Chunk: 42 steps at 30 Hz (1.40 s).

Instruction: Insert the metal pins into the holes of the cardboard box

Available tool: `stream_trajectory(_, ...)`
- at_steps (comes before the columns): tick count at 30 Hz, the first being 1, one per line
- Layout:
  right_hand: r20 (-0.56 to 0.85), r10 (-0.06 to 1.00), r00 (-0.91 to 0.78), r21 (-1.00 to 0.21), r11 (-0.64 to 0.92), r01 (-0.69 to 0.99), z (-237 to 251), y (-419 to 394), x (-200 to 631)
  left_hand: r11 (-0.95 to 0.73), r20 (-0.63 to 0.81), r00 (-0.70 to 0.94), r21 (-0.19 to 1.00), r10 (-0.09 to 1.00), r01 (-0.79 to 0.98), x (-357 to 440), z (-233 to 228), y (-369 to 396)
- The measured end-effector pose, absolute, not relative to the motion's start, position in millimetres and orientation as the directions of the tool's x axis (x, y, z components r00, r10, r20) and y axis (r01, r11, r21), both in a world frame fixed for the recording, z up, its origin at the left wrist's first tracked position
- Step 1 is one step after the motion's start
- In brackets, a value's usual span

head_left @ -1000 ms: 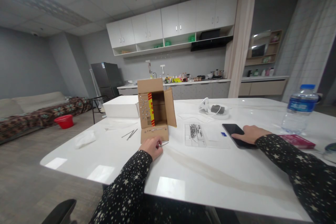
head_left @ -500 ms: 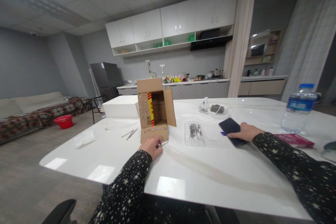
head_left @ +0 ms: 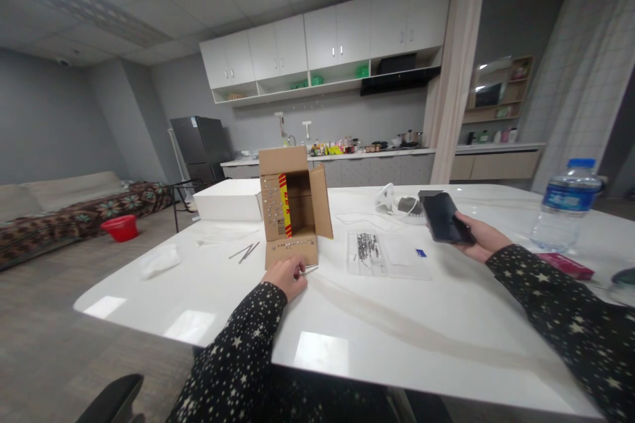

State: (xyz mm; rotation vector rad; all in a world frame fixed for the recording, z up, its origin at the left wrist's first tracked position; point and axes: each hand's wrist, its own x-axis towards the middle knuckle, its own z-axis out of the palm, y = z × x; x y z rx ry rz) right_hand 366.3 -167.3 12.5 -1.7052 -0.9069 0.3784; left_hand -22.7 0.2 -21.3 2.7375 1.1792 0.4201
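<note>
My right hand [head_left: 480, 238] grips a black smartphone [head_left: 445, 218] by its near edge, tilted up off the table with its dark screen toward me. My left hand [head_left: 286, 275] rests on the table at the front flap of an open cardboard box [head_left: 274, 211]. Its fingers are curled around a thin, light-coloured stick [head_left: 310, 269] whose end pokes out to the right; its kind is unclear. Small shiny bits dot the box's left flap and front flap. Between my hands lies a clear plastic case [head_left: 391, 272] with several slim metal pieces [head_left: 368, 248].
A white box [head_left: 228, 200] stands behind thin metal tools [head_left: 245, 252] and crumpled tissue [head_left: 161, 262]. A small white fan [head_left: 385, 198] with a cable lies at the back. A water bottle [head_left: 565, 205] and a pink box [head_left: 565, 266] are at the right.
My right hand has lifted the smartphone from the table beside the plastic case and tilted it up, uncovering a small blue label. My left hand has stayed in place.
</note>
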Motion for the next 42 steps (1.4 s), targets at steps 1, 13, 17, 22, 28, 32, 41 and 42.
stream_trajectory(1,0.151,0.766,0.625,-0.974,0.008,0.227,16.3,-168.6,361.1,-0.684,0.203,0.654,0.227,0.729,0.693,-22.8,-21.3,0.4)
stream_trajectory(13,-0.122,0.972,0.202,-0.732,0.049,-0.68,16.0,-169.9,315.3,-0.707,0.246,0.663,0.231,0.707,0.669,-11.6,-28.8,6.6)
stream_trajectory(17,-0.172,0.978,0.12,-0.762,-0.055,-0.646,12.5,-169.3,283.4,-0.706,0.242,0.663,0.236,0.708,0.668,-7.1,-29.3,6.1)
stream_trajectory(22,-0.137,0.99,-0.029,-0.776,-0.125,-0.619,7.3,-174.3,253.1,-0.702,0.238,0.661,0.238,0.712,0.671,-4.5,-29.9,4.4)
stream_trajectory(28,-0.136,0.987,-0.091,-0.779,-0.163,-0.605,3.1,-177.1,248.4,-0.696,0.231,0.657,0.239,0.718,0.677,-2.6,-26.4,2.0)
stream_trajectory(32,-0.121,0.989,-0.088,-0.781,-0.149,-0.606,3.0,-177.0,248.8,-0.702,0.236,0.661,0.239,0.713,0.671,-3.3,-25.1,1.5)
stream_trajectory(41,-0.128,0.989,-0.08,-0.775,-0.15,-0.614,3.1,-176.7,249.7,-0.699,0.23,0.66,0.241,0.715,0.673,-3.0,-25.0,1.4)
stream_trajectory(42,-0.126,0.989,-0.08,-0.777,-0.149,-0.611,3.1,-176.7,250.0,-0.699,0.231,0.66,0.242,0.715,0.673,-2.9,-24.9,1.3)
